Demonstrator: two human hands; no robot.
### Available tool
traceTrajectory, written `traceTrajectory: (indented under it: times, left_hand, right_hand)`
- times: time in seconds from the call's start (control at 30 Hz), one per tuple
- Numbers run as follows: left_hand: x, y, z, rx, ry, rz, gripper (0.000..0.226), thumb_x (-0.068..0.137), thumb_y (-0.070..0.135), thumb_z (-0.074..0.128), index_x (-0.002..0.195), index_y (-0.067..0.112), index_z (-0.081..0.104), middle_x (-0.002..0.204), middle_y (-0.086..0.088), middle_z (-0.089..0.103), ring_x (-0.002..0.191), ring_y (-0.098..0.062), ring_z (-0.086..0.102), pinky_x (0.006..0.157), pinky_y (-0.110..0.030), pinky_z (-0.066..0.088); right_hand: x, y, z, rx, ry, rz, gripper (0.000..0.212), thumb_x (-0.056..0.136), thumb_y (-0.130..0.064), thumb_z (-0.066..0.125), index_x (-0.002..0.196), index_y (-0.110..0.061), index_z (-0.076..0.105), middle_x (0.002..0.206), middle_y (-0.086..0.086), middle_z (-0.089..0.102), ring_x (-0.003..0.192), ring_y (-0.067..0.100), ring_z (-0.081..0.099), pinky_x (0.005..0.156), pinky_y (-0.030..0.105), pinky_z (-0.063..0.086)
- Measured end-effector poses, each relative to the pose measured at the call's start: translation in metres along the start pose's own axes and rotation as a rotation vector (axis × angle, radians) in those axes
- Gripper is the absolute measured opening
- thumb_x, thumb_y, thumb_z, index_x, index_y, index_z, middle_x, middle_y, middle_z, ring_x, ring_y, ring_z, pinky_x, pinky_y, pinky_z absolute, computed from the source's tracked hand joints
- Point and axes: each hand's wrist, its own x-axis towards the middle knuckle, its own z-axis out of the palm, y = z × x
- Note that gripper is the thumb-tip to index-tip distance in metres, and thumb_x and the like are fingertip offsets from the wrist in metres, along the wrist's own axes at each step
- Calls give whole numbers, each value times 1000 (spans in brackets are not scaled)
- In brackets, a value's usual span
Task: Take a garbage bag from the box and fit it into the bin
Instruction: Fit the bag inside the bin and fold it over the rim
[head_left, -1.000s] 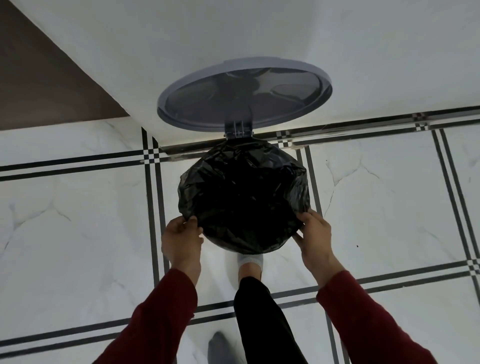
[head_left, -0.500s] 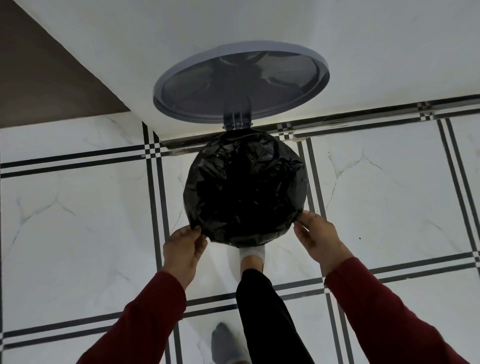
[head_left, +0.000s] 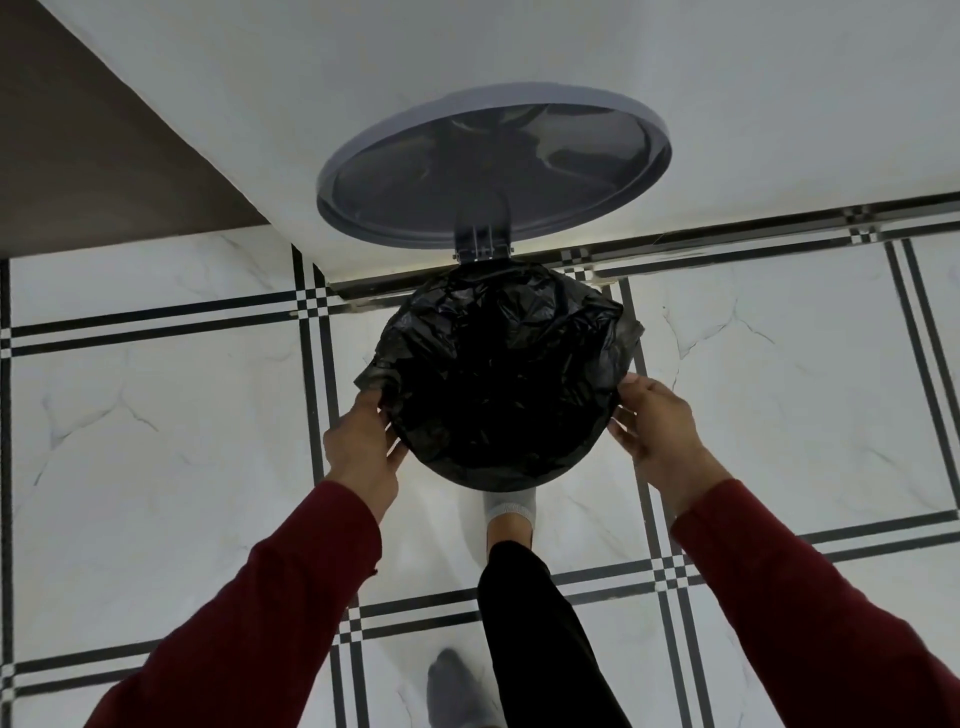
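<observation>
A black garbage bag (head_left: 498, 379) lines the round pedal bin, its edge folded over the rim all round, so the bin's body is hidden under it. The grey lid (head_left: 493, 166) stands open against the white wall. My left hand (head_left: 363, 447) pinches a loose flap of the bag at the bin's left edge. My right hand (head_left: 657, 431) lies against the bag at the right edge, fingers curled round the rim. The box is not in view.
My foot in a grey sock (head_left: 509, 512) stands at the bin's front base, my leg in black trousers below it. My other foot (head_left: 457, 691) is on the white marble tiles with black lines. A white wall (head_left: 727, 78) runs behind the bin.
Both hands slid up along the bin's sides from the front edge. A flap of bag now sticks out at the left under my left hand.
</observation>
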Motion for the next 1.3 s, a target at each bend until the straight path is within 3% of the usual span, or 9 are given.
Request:
traceTrajectory:
  times: [0.13, 0.27, 0.37, 0.5, 0.7, 0.9, 1.07, 1.17, 1.3]
  left_hand:
    - [3, -1, 7, 55, 72, 140, 3, 92, 21, 72, 93, 21, 75, 93, 2, 78, 95, -20, 75, 88, -36, 62]
    - [9, -3, 12, 209, 141, 309, 22, 93, 22, 72, 115, 22, 76, 98, 8, 75, 91, -9, 71, 81, -21, 57]
    - [19, 4, 15, 294, 142, 365, 18, 95, 21, 69, 111, 20, 78, 97, 11, 74, 92, -5, 69, 75, -13, 51]
    - [30, 20, 22, 445, 128, 399, 16, 95, 20, 62, 91, 29, 74, 94, 4, 74, 85, -10, 67, 68, -16, 50]
    - [30, 27, 30, 524, 38, 494, 34, 87, 12, 47, 101, 36, 67, 64, 12, 66, 49, 6, 58, 42, -10, 42]
    - [37, 32, 40, 537, -16, 524, 20, 93, 27, 58, 86, 24, 77, 78, 14, 71, 59, 8, 60, 52, -3, 42]
    - [48, 38, 46, 572, 34, 620, 12, 97, 20, 62, 93, 28, 69, 73, 10, 63, 49, 14, 54, 46, -2, 37]
    - [52, 44, 50, 665, 8, 730, 18, 97, 14, 59, 95, 29, 69, 86, 9, 67, 63, 23, 56, 55, 3, 37]
    - [58, 54, 53, 764, -85, 897, 33, 92, 4, 53, 105, 32, 64, 85, 9, 66, 62, 6, 61, 54, -5, 42]
  right_hand:
    - [4, -10, 11, -62, 49, -140, 19, 89, 1, 56, 94, -10, 70, 87, 6, 71, 72, 19, 67, 65, 25, 57]
    - [10, -19, 15, -132, 61, -166, 20, 80, -26, 74, 87, -8, 72, 83, 6, 71, 70, 18, 67, 66, 27, 57]
    - [19, -22, 14, -286, 78, -235, 22, 82, -33, 77, 72, -17, 64, 77, 4, 68, 71, 18, 64, 73, 35, 60]
    - [31, -37, 16, -394, 6, -253, 14, 87, -18, 65, 74, -17, 69, 83, 9, 66, 80, 26, 58, 82, 43, 53]
    - [39, -62, 30, -485, -98, -262, 34, 78, 7, 48, 89, -8, 77, 84, 12, 71, 79, 25, 63, 75, 36, 55]
    - [51, -75, 43, -475, -137, -196, 33, 89, -34, 71, 95, -2, 77, 79, 3, 73, 66, 18, 60, 61, 27, 46]
    - [59, -83, 46, -386, -202, -127, 10, 96, -13, 68, 99, -7, 76, 75, -1, 75, 59, 13, 62, 49, 18, 46]
    - [59, -91, 53, -406, -220, -143, 25, 95, 3, 59, 101, -15, 75, 68, -7, 72, 51, 6, 60, 49, 18, 46]
    - [61, -101, 65, -594, -124, -194, 29, 90, 7, 54, 89, -16, 72, 67, -4, 64, 52, 8, 53, 52, 21, 43]
